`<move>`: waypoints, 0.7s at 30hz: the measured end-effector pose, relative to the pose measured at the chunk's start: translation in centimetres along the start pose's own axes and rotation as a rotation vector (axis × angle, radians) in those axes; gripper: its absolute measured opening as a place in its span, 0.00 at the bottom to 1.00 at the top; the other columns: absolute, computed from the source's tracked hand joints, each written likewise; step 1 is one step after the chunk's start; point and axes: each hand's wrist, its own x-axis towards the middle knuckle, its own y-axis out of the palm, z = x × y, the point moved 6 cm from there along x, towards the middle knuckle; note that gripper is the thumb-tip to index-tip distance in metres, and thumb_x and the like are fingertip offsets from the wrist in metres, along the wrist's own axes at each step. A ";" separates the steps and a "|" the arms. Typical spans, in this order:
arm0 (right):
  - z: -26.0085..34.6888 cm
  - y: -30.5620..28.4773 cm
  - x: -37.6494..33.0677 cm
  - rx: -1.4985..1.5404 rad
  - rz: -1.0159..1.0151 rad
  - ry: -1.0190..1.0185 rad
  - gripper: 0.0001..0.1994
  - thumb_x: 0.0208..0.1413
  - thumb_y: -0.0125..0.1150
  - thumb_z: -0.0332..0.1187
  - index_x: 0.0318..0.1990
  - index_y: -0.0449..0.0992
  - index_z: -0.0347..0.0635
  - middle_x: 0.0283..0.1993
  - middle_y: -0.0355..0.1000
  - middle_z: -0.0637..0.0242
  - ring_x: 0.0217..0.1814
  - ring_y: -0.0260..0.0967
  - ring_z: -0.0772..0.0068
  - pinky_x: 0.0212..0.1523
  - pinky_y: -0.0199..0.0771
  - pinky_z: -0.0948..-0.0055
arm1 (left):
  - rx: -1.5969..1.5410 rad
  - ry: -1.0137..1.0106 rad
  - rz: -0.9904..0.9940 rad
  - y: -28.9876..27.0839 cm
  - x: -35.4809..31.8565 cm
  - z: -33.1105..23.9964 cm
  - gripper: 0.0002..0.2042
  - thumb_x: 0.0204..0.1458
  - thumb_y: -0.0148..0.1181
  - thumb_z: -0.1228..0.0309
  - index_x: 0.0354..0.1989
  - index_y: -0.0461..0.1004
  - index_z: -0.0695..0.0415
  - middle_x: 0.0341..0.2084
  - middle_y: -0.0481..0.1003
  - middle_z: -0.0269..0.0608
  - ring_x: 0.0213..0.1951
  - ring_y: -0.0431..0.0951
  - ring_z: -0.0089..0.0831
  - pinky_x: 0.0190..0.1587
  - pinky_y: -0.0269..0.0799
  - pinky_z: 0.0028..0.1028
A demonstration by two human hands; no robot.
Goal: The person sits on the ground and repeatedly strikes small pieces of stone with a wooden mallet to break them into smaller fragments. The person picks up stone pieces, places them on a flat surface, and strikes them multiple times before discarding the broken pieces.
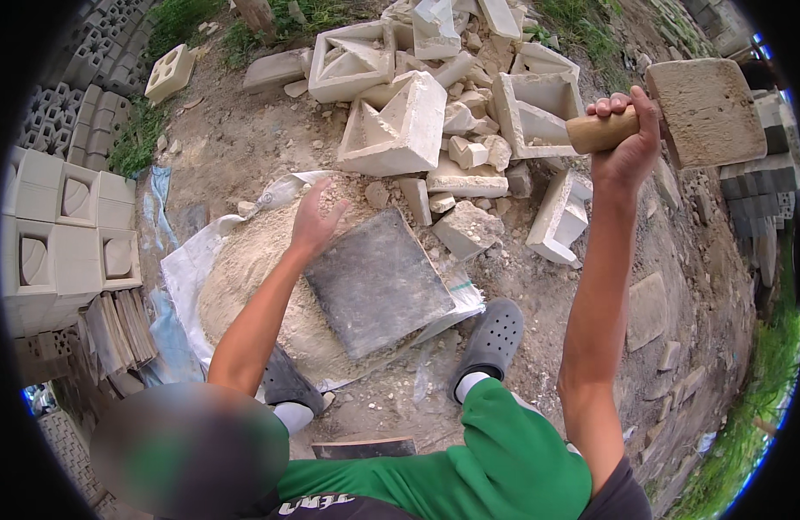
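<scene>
Holding the big mallet (677,117) up high by its wooden handle, the right hand (627,130) has its fingers wrapped tight around it, while the left hand (315,221) is open with fingers spread just above the dark flat slab (378,282). It looks like a hit is about to come, so the next move needs the open hand well clear and a straight swing down. The slab lies on a sandy heap (244,269) on a white sack (188,260), with broken blocks (400,121) behind, stacked blocks (62,225) at the left, and dirt ground (235,130) all around outdoors.
</scene>
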 end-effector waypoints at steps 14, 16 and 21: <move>-18.3 -3.3 -15.0 -0.792 0.282 0.980 0.11 0.44 0.64 0.30 0.29 0.72 0.29 0.23 0.70 0.62 0.18 0.71 0.69 0.20 0.75 0.69 | -0.045 -0.034 -0.119 -1.0 2.9 -3.8 0.30 0.55 0.64 0.57 0.61 0.67 0.65 0.61 0.68 0.59 0.64 0.66 0.51 0.67 0.60 0.41; -18.0 -5.5 -16.5 -0.787 0.267 0.970 0.12 0.44 0.64 0.30 0.30 0.72 0.28 0.23 0.70 0.62 0.18 0.71 0.70 0.19 0.75 0.69 | 0.004 -0.011 -0.088 0.0 3.4 -4.4 0.31 0.54 0.65 0.57 0.61 0.67 0.65 0.60 0.69 0.59 0.64 0.67 0.51 0.67 0.60 0.41; -17.4 -9.6 -19.6 -0.778 0.182 0.992 0.13 0.44 0.64 0.28 0.35 0.72 0.27 0.24 0.71 0.62 0.19 0.71 0.71 0.19 0.75 0.69 | 0.067 0.104 -0.025 2.6 6.0 -7.5 0.31 0.55 0.65 0.56 0.62 0.67 0.63 0.60 0.69 0.58 0.63 0.68 0.49 0.65 0.62 0.39</move>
